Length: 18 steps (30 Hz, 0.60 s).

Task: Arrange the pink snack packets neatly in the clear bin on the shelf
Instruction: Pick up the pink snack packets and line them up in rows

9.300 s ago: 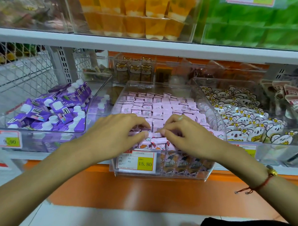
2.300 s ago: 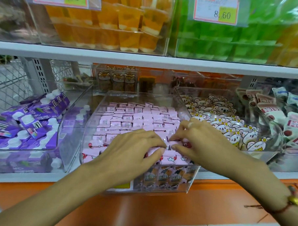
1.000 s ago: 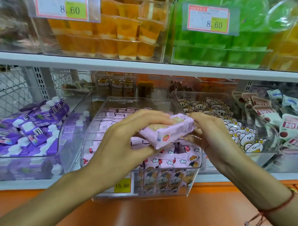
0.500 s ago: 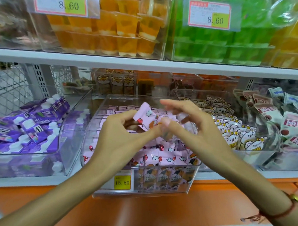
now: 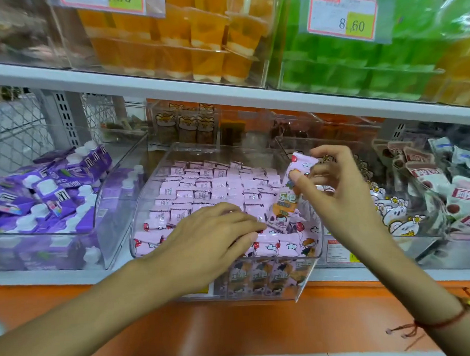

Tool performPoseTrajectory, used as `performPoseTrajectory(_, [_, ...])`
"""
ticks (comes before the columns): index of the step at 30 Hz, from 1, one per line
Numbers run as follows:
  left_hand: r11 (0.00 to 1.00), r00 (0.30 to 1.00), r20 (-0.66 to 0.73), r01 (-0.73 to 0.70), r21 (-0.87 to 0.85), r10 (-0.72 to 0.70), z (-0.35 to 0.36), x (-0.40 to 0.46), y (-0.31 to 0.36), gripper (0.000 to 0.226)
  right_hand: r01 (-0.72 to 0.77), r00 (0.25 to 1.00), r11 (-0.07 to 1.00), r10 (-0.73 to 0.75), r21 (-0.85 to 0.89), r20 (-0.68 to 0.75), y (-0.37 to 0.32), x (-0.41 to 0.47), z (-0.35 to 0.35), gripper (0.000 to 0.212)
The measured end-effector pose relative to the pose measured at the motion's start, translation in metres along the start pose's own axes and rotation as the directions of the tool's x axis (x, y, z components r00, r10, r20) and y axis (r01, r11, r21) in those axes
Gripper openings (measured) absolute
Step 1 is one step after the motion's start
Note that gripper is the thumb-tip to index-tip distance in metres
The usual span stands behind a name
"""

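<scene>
A clear bin (image 5: 316, 251) on the lower shelf holds rows of pink snack packets (image 5: 207, 184), with more lying flat along its front. My right hand (image 5: 334, 189) pinches one pink packet (image 5: 286, 199) upright over the bin's right side, thumb on its face. Reaching into the front of the bin, my left hand (image 5: 204, 241) lies flat with its fingertips on the front packets, right beside the bottom of the held packet.
A bin of purple pouches (image 5: 48, 191) stands to the left, a bin of white cartoon packets (image 5: 391, 211) to the right. The upper shelf edge (image 5: 225, 95) overhangs, carrying orange (image 5: 184, 40) and green jelly cups (image 5: 358, 59). An orange ledge (image 5: 262, 324) runs below.
Both hands held a packet above the bin; now my left hand has dropped onto the front packets, and my right hand holds a packet upright over the right side.
</scene>
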<state>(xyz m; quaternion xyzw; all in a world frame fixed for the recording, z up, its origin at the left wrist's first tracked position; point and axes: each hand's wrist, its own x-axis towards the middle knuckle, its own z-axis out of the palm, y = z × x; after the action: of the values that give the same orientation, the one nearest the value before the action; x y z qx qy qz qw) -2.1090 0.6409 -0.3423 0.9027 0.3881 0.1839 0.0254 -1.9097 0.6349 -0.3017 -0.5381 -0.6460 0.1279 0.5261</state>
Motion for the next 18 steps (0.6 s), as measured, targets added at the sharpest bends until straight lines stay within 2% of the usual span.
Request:
performPoseTrajectory(4, [0.996,1.000,-0.030,0.008,0.088,-0.006,-0.007,0.001,-0.003,0.042,0.108,0.991,0.978,-0.091,-0.178,0.099,0.000,0.000,-0.002,0.020])
performPoseTrajectory(8, [0.993,0.998,-0.056,0.044,0.108,-0.038,-0.007,0.001,-0.001,0.036,0.137,0.968,0.976,-0.095,-0.169,0.233,-0.004,0.006,-0.018,0.017])
performPoseTrajectory(10, [0.994,0.997,-0.051,0.061,0.087,-0.056,-0.007,0.001,-0.001,0.034,0.137,0.934,0.970,-0.060,-0.200,0.351,-0.002,0.005,-0.019,0.020])
performPoseTrajectory(12, [0.994,0.997,-0.043,0.074,0.075,-0.071,-0.006,0.000,-0.001,0.034,0.235,0.873,0.889,-0.016,-0.392,0.487,0.004,-0.002,-0.011,0.022])
performPoseTrajectory(14, [0.995,0.996,-0.036,0.079,0.063,-0.077,-0.006,0.000,-0.001,0.033,0.379,0.848,0.754,-0.052,-0.536,0.527,0.008,-0.009,0.001,0.022])
performPoseTrajectory(16, [0.995,0.997,-0.029,0.079,0.063,-0.078,-0.005,0.000,-0.001,0.033,0.509,0.819,0.609,-0.124,-0.608,0.560,0.010,-0.013,0.007,0.024])
performPoseTrajectory(18, [0.994,0.996,-0.033,0.081,0.071,-0.079,-0.005,0.001,-0.001,0.033,0.574,0.781,0.544,-0.140,-0.612,0.609,0.012,-0.014,0.008,0.031])
